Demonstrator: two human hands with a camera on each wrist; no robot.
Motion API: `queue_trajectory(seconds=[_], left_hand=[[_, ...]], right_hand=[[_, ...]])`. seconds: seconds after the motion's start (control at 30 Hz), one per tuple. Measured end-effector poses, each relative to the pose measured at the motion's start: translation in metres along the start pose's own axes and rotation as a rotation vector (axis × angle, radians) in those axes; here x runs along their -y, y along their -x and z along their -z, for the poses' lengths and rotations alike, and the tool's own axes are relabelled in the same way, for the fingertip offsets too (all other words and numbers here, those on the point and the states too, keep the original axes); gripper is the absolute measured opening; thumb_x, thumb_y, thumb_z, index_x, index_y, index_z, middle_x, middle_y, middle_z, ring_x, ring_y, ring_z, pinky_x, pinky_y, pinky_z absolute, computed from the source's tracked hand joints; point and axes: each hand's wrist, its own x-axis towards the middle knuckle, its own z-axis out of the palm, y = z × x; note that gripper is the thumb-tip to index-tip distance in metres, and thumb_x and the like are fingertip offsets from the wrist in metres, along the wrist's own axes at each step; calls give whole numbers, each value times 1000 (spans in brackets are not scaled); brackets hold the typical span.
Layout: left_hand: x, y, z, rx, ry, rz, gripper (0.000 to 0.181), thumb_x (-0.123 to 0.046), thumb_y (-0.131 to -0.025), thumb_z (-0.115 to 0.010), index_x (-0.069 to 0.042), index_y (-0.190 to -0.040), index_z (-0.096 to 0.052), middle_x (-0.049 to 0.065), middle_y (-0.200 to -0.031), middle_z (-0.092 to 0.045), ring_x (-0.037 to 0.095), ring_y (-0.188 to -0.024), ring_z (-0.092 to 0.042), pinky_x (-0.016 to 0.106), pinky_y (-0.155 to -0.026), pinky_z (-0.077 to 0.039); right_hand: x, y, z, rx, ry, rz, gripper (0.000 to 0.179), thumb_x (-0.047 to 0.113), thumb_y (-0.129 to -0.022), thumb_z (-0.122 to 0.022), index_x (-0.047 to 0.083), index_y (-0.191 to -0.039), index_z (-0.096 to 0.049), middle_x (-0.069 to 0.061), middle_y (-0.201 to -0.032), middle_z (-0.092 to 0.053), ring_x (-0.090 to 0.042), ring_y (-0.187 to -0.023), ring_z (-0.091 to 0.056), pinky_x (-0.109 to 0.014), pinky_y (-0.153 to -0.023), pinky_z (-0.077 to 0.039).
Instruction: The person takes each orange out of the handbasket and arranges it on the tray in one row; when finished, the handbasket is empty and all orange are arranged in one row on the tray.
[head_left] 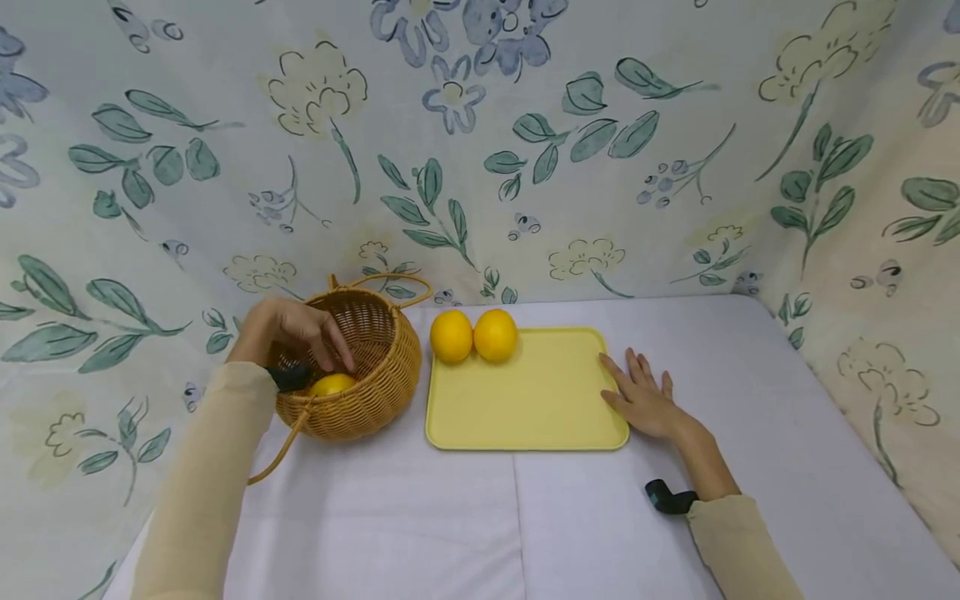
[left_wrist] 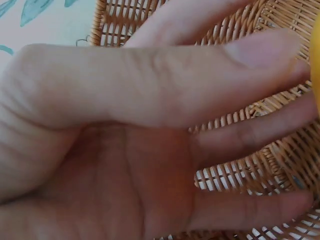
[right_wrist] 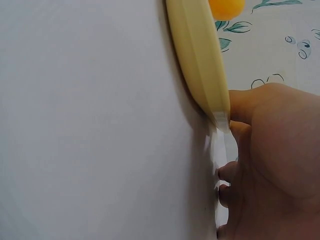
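Left hand (head_left: 303,332), grasping nothing, beside one fruit (head_left: 332,384) inside basket (head_left: 386,387); right hand (head_left: 643,398), unclenched, touches tray (head_left: 525,404) at right; two fruits (head_left: 496,336) far left.

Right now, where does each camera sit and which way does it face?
On the head: faces forward and down at basket, tray and oranges; left hand, right hand, sleeves show.
On the left wrist: faces into the basket; palm, fingers show.
On the right wrist: faces the tray's edge; part of that hand shows.
Both head and left-wrist views show the basket.
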Motion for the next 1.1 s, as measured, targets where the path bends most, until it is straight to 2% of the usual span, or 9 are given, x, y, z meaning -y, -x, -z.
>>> queue_trajectory(seconds=[0.13,0.33,0.63,0.87,0.97,1.1], left_hand=[[7,-6,-1,30,38,7,29,-3,-95,-71,-1,-123,-75,6,-132,-72,16,-115,-66,31,-98,-58],[18,-13,0,61,88,13,29,0,-95,-69,-1,-123,-75,6,-136,-70,17,-123,-63,31,-103,-55],[17,-16,0,63,83,50,29,-2,-99,-65,-6,-126,-75,4,-142,-65,17,-132,-55,39,-119,-42],[18,-15,-1,50,92,42,30,1,-100,-60,-6,-125,-75,6,-143,-65,19,-134,-55,41,-121,-41],[19,-15,-2,55,85,31,31,2,-101,-57,-5,-124,-76,7,-144,-65,21,-139,-54,44,-125,-36],[19,-14,-2,68,84,25,33,2,-100,-53,-4,-123,-76,9,-148,-62,28,-147,-46,55,-129,-23]], right_hand=[[0,0,0,-1,1,4,68,40,-110,-45,14,-166,-17,-37,-168,9,-58,-154,11,-79,-114,17],[1,1,-1,1,-7,7,67,41,-110,-44,15,-166,-18,-35,-168,9,-56,-155,11,-79,-115,18],[0,0,0,0,5,-8,67,41,-109,-44,15,-166,-18,-34,-168,9,-56,-155,11,-78,-115,18],[0,0,-1,-5,5,-7,67,40,-109,-44,15,-166,-18,-34,-168,9,-56,-155,11,-78,-115,18],[1,1,-1,-5,4,-7,67,40,-109,-44,15,-166,-18,-35,-168,9,-56,-155,11,-78,-115,18],[1,2,0,-7,1,-3,67,39,-109,-44,15,-166,-18,-35,-168,9,-56,-155,11,-78,-115,18]])
